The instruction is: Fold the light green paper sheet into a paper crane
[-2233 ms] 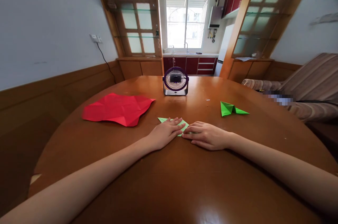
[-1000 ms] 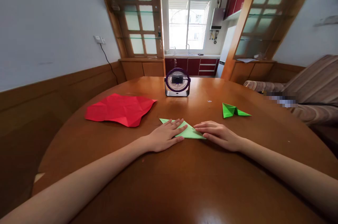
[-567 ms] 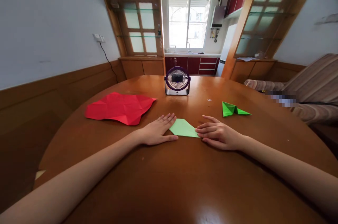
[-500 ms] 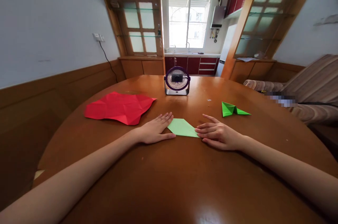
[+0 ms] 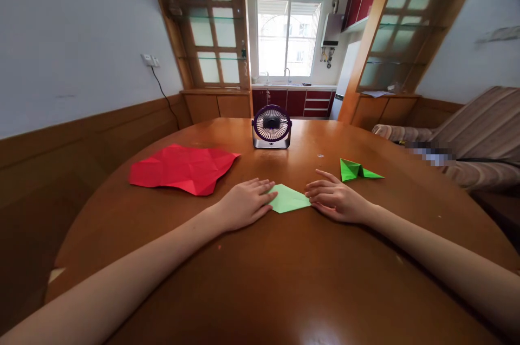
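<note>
We see a pale green folded paper [image 5: 289, 199] lying flat on the desk [image 5: 284, 280] just below the middle of the frame, between our two hands. Our left hand [image 5: 244, 204] lies flat and open, palm down, its fingertips resting on the paper's left corner; it grips nothing. Our right hand [image 5: 335, 199] is also open and spread, its fingertips touching the paper's right-hand point without clasping it. The paper's long axis runs roughly left to right across the frame, from one hand to the other, so both are equally near. To the upper right of the right hand lies a brighter green folded shape [image 5: 357, 169], apart from it. A creased red sheet [image 5: 182, 168] lies at the left, and a small fan [image 5: 271, 126] stands beyond, at the centre.
</note>
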The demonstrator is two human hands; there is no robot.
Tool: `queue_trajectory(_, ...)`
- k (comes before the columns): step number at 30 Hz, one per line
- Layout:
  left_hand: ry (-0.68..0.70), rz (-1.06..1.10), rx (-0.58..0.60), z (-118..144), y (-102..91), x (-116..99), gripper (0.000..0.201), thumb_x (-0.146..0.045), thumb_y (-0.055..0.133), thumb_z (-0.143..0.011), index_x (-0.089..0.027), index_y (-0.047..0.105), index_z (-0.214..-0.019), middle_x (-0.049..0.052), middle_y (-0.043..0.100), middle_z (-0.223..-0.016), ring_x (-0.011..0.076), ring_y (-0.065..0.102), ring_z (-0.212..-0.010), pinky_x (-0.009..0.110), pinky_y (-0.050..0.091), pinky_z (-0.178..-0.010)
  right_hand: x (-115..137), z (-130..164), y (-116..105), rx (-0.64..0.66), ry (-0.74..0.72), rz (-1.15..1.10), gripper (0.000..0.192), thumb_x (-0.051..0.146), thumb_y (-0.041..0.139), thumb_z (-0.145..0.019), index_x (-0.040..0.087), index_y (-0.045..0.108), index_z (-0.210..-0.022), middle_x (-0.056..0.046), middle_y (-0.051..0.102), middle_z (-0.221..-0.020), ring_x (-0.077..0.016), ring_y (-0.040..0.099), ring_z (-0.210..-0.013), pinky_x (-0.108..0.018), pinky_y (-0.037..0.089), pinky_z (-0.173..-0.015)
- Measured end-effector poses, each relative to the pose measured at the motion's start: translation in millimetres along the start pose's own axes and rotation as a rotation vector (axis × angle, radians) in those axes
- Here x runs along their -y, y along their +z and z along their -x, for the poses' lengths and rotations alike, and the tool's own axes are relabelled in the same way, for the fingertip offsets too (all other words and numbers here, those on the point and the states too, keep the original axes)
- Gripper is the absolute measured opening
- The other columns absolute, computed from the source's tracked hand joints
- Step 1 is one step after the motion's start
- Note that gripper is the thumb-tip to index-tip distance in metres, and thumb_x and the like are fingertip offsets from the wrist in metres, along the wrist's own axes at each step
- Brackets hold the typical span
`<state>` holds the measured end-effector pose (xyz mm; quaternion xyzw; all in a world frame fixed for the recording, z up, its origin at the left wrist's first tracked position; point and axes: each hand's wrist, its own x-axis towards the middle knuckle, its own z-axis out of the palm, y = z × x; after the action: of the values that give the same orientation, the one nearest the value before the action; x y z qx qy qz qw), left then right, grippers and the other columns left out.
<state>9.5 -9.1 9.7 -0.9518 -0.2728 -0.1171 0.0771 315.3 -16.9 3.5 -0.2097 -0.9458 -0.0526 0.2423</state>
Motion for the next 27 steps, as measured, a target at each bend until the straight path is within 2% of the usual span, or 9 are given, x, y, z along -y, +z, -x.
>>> queue_trajectory(3,0.116,0.065,0.01,1.2,0.5,0.1,0.039,-0.036,0.035,-0.099,-0.021,0.058,-0.126,0.008,0.059,-0.132,0.021,0.054,-0.123,0.035,0.042,-0.105,-2.3,1.0,-3.2,0.005,0.02,0.026,0.017,0.017,0.054,-0.088,0.024,0.067,-0.098,-0.002,0.071,-0.099,-0.0192,0.062,-0.105,-0.055,0.026,-0.112)
queue_trajectory(6,0.125,0.034,-0.023,1.2,5.6,0.5,0.039,-0.035,0.034,-0.099,-0.02,0.059,-0.124,0.009,0.06,-0.13,0.0218,0.057,-0.119,0.036,0.046,-0.1,4.1,-4.4,-4.5,0.004,0.017,0.06,0.019,0.019,0.053,-0.088,0.023,0.066,-0.101,-0.005,0.07,-0.101,-0.0208,0.061,-0.102,-0.053,0.032,-0.107)
queue_trajectory(10,0.162,-0.065,-0.097,-1.7,10.0,-2.1,0.036,-0.032,0.034,-0.099,-0.018,0.062,-0.117,0.01,0.065,-0.119,0.0215,0.062,-0.107,0.034,0.05,-0.09,21.4,-21.1,3.3,-0.015,0.018,0.005,0.023,0.025,0.053,-0.09,0.017,0.064,-0.109,-0.01,0.066,-0.096,-0.0201,0.059,-0.089,-0.04,0.047,-0.085)
queue_trajectory(12,0.189,-0.118,-0.125,-3.4,9.3,-4.3,0.034,-0.032,0.035,-0.099,-0.018,0.063,-0.112,0.009,0.068,-0.107,0.0204,0.064,-0.097,0.033,0.051,-0.081,26.9,-29.7,10.7,0.014,0.008,-0.025,0.024,0.026,0.052,-0.091,0.016,0.064,-0.109,-0.01,0.065,-0.093,-0.0192,0.057,-0.085,-0.036,0.048,-0.079)
queue_trajectory(16,0.21,-0.18,-0.155,-5.4,6.8,-7.0,0.033,-0.029,0.035,-0.098,-0.018,0.066,-0.097,0.007,0.066,-0.086,0.0168,0.061,-0.078,0.029,0.048,-0.067,25.1,-39.8,22.2,0.057,-0.016,-0.063,0.023,0.028,0.049,-0.094,0.016,0.067,-0.101,-0.009,0.062,-0.088,-0.0179,0.056,-0.081,-0.032,0.047,-0.077)
queue_trajectory(21,0.183,-0.176,-0.181,-6.7,7.9,-8.1,0.03,-0.026,0.037,-0.096,-0.017,0.065,-0.087,0.005,0.063,-0.08,0.0147,0.059,-0.072,0.026,0.044,-0.063,19.4,-40.8,22.9,0.037,0.024,-0.192,0.021,0.027,0.05,-0.093,0.015,0.066,-0.095,-0.009,0.061,-0.088,-0.0168,0.056,-0.081,-0.03,0.047,-0.076)
queue_trajectory(27,0.094,-0.148,-0.235,-8.9,9.8,-14.7,0.026,-0.025,0.042,-0.092,-0.017,0.061,-0.076,0.002,0.062,-0.073,0.0136,0.056,-0.065,0.026,0.04,-0.06,22.6,-39.2,24.3,0.016,0.072,-0.145,0.019,0.023,0.045,-0.095,0.015,0.063,-0.091,-0.009,0.059,-0.087,-0.0168,0.053,-0.08,-0.03,0.044,-0.075)
